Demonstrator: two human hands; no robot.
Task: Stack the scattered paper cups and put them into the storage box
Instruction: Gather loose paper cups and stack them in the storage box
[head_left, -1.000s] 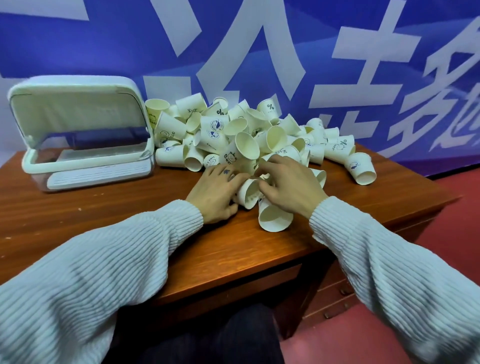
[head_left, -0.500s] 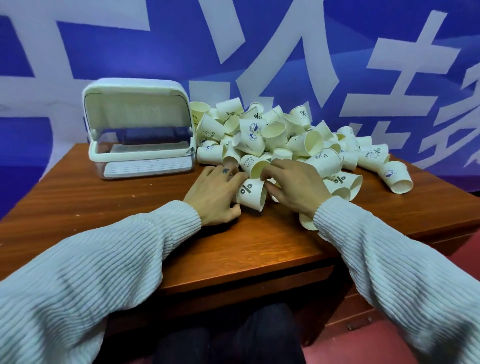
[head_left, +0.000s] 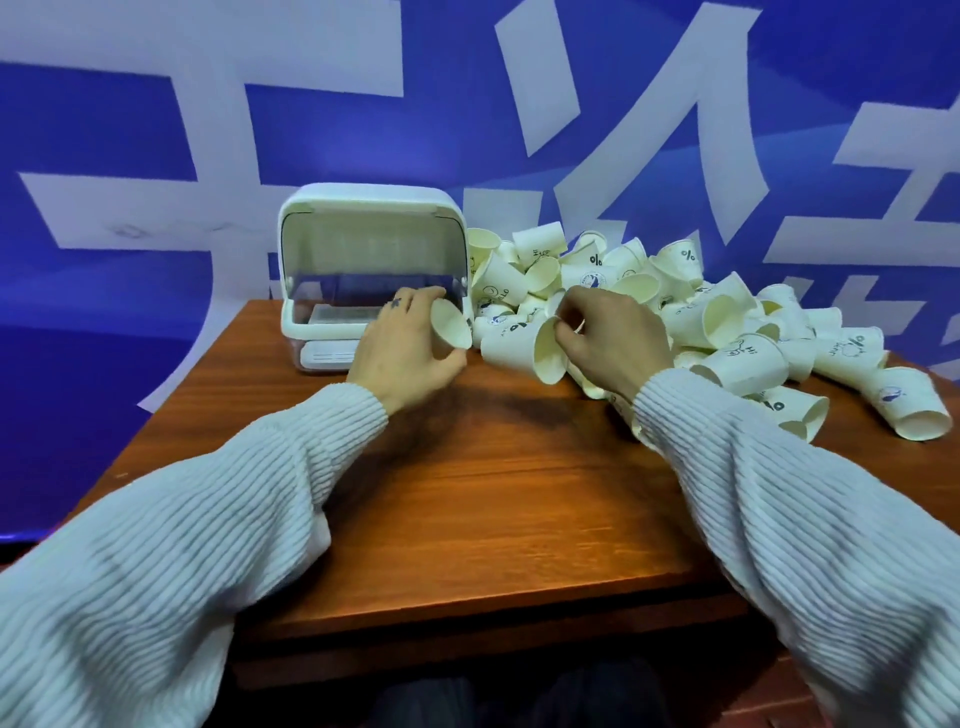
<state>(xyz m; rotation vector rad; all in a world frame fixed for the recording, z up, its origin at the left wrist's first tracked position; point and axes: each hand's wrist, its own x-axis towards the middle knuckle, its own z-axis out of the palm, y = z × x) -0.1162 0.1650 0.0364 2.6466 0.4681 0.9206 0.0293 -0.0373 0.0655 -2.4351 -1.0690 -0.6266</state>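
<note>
Cup (head_left: 450, 327) in left hand (head_left: 402, 353), seemingly

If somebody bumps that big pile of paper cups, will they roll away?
Probably some would. Most cups in the pile lie on their sides on the smooth wooden table, so they would likely roll. They look light and thin, so squeezing may crush them.

On the table (head_left: 509, 499), the storage box (head_left: 363, 270) sits at my eleven o'clock, against the far edge, lid up. The heap of paper cups (head_left: 675, 306) spreads from twelve to two o'clock, just right of the box and touching it. My left hand (head_left: 405, 353) lies before the box with one cup (head_left: 451, 325) in it. My right hand (head_left: 608, 338) is at one o'clock, at the heap's near edge, on another cup (head_left: 524, 345).
</note>
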